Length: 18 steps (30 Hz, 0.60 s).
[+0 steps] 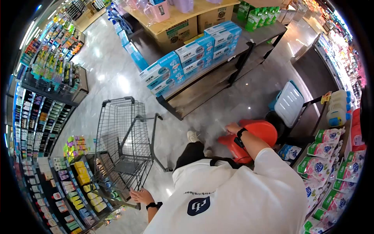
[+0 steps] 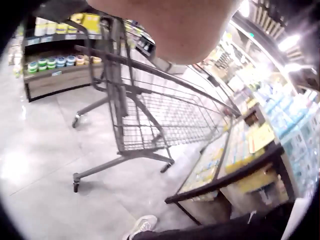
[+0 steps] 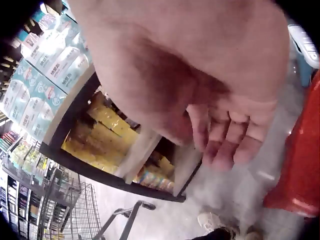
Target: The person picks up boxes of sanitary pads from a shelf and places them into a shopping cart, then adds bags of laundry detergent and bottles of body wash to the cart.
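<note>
White shirt [image 1: 241, 183] nearest camera. Left hand [image 1: 143, 196] is nearer the cart [image 1: 126, 165]: fingers spread, contact unclear; cart at its 11 o'clock, long axis 12-to-6. Right hand [image 1: 234, 128]: fingers loosely bent, holding nothing visible, red plastic thing [image 1: 267, 132] at 3 o'clock.

The shirt [image 1: 253, 191] is white with a dark navy patch [image 1: 198, 205] bearing white letters; the trousers [image 1: 190, 152] are black, the shoe [image 1: 193, 136] off-white, the wristband [image 1: 241, 133] black. The cart [image 1: 124, 136] is dark grey, the floor [image 1: 113, 76] a paler, mottled grey. Bright red covers the plastic item [image 1: 265, 134]. The boxes [image 1: 161, 78] are blue and white, the bottles [image 1: 253, 19] green with white labels, the cartons [image 1: 177, 35] brown. The packs [image 1: 313, 165] mix pink, green and white; the bins [image 1: 159, 11] are pink and lilac.
</note>
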{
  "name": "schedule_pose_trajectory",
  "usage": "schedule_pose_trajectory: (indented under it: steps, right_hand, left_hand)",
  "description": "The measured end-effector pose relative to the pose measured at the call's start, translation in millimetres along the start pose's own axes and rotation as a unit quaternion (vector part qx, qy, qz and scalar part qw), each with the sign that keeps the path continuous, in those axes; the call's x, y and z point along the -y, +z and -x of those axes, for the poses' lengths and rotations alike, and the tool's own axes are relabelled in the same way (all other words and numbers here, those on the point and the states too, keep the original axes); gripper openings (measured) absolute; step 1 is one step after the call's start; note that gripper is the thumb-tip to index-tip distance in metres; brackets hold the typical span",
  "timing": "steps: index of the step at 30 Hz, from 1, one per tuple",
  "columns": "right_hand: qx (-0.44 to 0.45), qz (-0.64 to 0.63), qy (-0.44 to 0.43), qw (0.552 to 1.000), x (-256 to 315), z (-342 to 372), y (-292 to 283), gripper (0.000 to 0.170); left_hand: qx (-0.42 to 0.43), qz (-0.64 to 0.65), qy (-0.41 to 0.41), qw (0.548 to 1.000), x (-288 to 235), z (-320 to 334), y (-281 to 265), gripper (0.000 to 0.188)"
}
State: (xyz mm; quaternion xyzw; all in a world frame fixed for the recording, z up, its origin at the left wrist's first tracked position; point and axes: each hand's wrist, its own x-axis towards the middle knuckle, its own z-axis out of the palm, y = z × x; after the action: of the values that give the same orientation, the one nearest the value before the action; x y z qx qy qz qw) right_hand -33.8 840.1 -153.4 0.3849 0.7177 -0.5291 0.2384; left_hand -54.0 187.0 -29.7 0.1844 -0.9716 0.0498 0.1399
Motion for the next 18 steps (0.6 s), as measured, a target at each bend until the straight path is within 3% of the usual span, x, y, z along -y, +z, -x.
schedule_pose_trajectory:
  steps: [2,4,6,8,10,12,16,18]
  right_hand:
    - [-0.01,-0.008,-0.002,1.0,25.5,20.0,-22.0,0.021]
    - [-0.02,-0.009,-0.004,1.0,47.9,25.4,-55.8,0.02]
    - [-0.096,0.209,-0.146,0.962,62.2,14.2,-90.2,0.023]
    - [-0.264,0.268,-0.247,0.893,70.7,-3.8,-123.8,0.029]
    - [-0.285,0.159,-0.192,0.926,106.8,-2.2,-161.3,0.043]
    - [-0.324,0.111,-0.267,0.901,156.2,14.4,-193.3,0.05]
    - [-0.366,0.103,-0.353,0.855,245.4,36.6,-251.1,0.051]
    - [-0.373,0.097,-0.404,0.83,276.8,38.3,-278.3,0.051]
  left_hand:
    - [0.009,0.091,0.09,0.992,-56.9,-21.4,6.1,0.055]
    - [0.034,0.251,0.201,0.946,-129.5,-52.8,11.3,0.048]
    - [0.119,0.362,0.24,0.893,-208.3,-85.3,17.7,0.041]
    - [0.167,0.434,0.313,0.828,-287.4,-114.8,11.4,0.037]
    - [0.178,0.45,0.392,0.783,-359.2,-134.8,-25.3,0.031]
    - [0.164,0.489,0.443,0.733,-420.2,-144.5,-52.3,0.026]
    - [0.099,0.496,0.475,0.72,-516.5,-130.9,-120.0,0.024]
    - [0.068,0.511,0.533,0.671,-558.9,-125.8,-158.4,0.026]
